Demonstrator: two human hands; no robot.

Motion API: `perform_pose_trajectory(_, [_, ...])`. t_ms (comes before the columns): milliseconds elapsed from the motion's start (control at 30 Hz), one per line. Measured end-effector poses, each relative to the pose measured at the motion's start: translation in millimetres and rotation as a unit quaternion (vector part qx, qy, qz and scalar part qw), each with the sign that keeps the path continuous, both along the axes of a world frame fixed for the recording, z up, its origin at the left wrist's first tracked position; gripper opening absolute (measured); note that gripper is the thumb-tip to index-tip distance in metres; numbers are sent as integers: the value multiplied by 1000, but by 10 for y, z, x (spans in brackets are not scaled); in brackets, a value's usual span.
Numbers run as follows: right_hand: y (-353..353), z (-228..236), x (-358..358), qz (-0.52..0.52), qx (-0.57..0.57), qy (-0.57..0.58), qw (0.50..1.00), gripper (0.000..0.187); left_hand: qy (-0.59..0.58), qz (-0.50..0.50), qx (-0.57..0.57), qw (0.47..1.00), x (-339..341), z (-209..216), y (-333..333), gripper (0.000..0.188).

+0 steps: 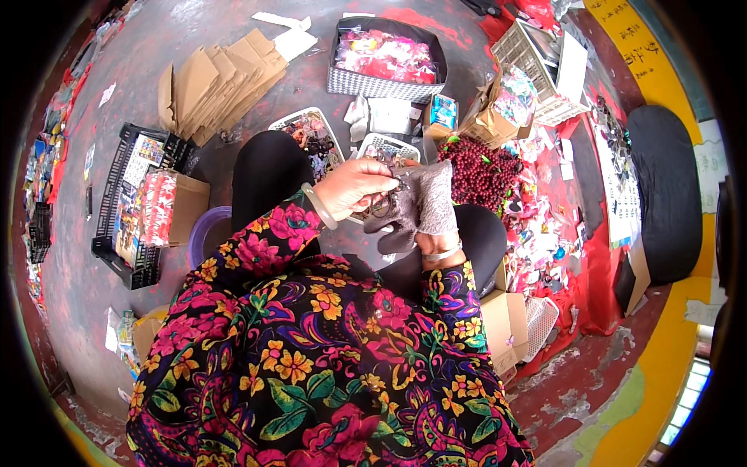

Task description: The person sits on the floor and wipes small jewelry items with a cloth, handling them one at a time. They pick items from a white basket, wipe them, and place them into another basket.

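While the gloved right hand [426, 204] is curled about a small dark bundle of hair ties [383, 204] above the lap, the bare left hand [354, 187] pinches it from the left.

1. two hands: a bare left hand [354, 187] and a right hand [426, 208] in a grey glove.
2. two white baskets [387, 142] just ahead of them.
3. one checked box [366, 83] of pink items.
4. one heap of dark red beads [478, 171].
5. one black crate [117, 202].
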State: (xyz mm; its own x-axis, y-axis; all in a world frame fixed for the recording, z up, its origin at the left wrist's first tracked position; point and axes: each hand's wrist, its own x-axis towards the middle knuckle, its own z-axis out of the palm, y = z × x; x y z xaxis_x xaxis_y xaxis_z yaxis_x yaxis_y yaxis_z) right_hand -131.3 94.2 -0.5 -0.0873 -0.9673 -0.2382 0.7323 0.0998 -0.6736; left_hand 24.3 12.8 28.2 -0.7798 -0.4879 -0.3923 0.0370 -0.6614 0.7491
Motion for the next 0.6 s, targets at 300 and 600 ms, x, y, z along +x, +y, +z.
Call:
perform_pose_trajectory(300, [68,-164,-59,-18,-47,3,999,17,1,-53,-14,998,-118,-17,161,8])
perform_pose_trajectory(600, [199,-64,-79,39,-94,12,995,79,48,-62,65,995,-5,-163,13,10])
